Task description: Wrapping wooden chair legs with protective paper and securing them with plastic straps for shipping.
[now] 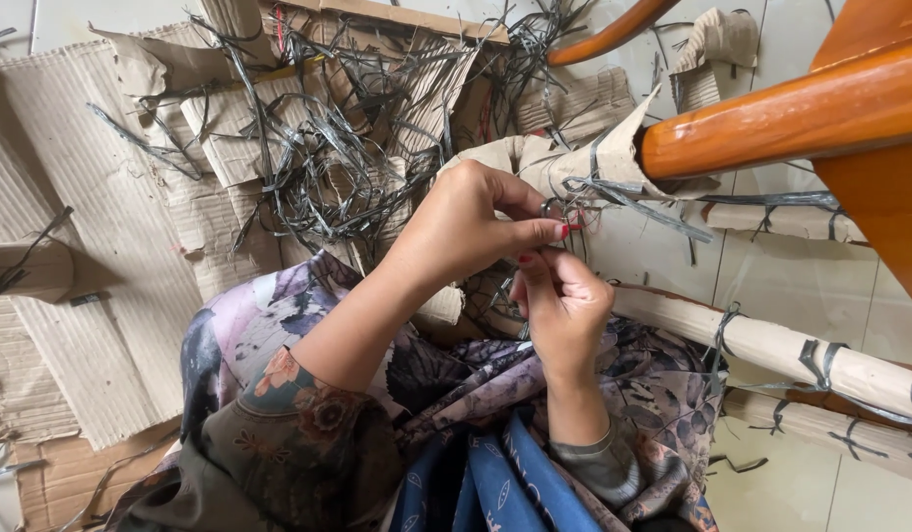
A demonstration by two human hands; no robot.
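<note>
My left hand point(476, 222) pinches a grey plastic strap point(614, 195) that binds the cardboard wrapping point(594, 153) at the end of an orange wooden furniture leg point(771, 118). Its thumb and forefinger press together on the strap near the cardboard's edge. Just below, my right hand point(562, 300) closes its fingertips on the same strap, touching the left hand's fingers. Both hands hover over my lap, which is covered in flowered cloth point(476, 394).
A tangle of cut grey straps point(348, 148) lies on torn corrugated cardboard sheets point(92, 296) at the left. Another cardboard-wrapped, strapped leg point(791, 350) runs along the right over a white tiled floor point(801, 276). A curved wooden piece point(614, 34) shows at the top.
</note>
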